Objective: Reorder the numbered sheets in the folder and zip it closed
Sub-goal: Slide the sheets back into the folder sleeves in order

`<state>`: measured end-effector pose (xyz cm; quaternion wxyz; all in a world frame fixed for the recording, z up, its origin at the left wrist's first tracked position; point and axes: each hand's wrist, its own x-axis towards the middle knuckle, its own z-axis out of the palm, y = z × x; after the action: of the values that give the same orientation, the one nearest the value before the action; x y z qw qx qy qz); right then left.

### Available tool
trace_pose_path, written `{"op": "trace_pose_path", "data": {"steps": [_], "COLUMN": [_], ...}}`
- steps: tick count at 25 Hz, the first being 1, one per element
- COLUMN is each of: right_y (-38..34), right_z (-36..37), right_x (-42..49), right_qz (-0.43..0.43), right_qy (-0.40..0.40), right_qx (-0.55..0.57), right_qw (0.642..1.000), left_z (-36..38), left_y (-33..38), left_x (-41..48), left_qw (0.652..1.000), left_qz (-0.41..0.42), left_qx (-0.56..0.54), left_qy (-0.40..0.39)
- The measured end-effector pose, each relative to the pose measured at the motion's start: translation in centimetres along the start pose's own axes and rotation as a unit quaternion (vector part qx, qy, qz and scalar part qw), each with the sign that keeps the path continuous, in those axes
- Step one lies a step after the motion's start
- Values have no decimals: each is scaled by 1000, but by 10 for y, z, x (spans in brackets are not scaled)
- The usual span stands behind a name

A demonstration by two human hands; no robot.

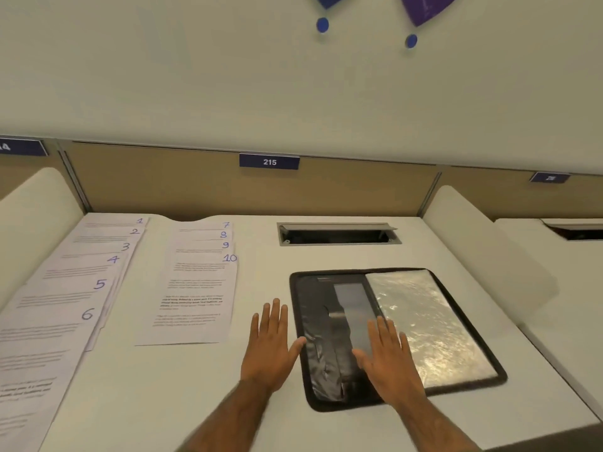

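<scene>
"Folder [315, 308] first. Where is it?"

"Open flat on the white desk [261, 256], right of the middle. Its left half is dark with pockets; its right half carries a shiny clear sleeve [424, 321]. A dark border runs all round."

"And the numbered pages?"

"All out on the desk, in two fans. Sheets 1 to 6 [81, 288] overlap down the far left, each number showing at its top right corner. Sheets 7 to 10 [195, 288] lie likewise between that fan and the folder, apart from both."

"Hands?"

"Both released, fingers straight and slightly spread, grasping nothing. The left hand [269, 340] is palm down over bare desk just beside the folder, its thumb reaching the folder's left rim. The right hand [390, 360] is palm down over the folder's near middle, across the dark half and the edge of the sleeve — whether it presses or only hovers, I cannot tell."

"Anything behind?"

"A cable hatch [339, 234] set in the desk beyond the folder, its lid raised, and a blue label [269, 162] reading 215 on the tan partition [163, 184]."
</scene>
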<state>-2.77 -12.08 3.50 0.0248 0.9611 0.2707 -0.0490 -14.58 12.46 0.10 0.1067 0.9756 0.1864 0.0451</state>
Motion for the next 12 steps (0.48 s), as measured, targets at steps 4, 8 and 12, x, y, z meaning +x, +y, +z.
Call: {"op": "trace_pose_path", "data": {"steps": [4, 8, 12], "right_y": [79, 163, 220], "right_z": [13, 25, 50], "right_x": [12, 43, 48], "right_qz": [12, -2, -36], "right_qy": [-18, -29, -40], "right_qx": [20, 42, 49], "right_qw": [1000, 999, 997], "left_z": [4, 32, 76], "left_y": [32, 98, 164], "left_x": [33, 62, 58], "left_qw": [1000, 999, 998], "left_qz": [-7, -32, -45], "left_qx": [11, -5, -38], "left_qy": [24, 15, -33]}}
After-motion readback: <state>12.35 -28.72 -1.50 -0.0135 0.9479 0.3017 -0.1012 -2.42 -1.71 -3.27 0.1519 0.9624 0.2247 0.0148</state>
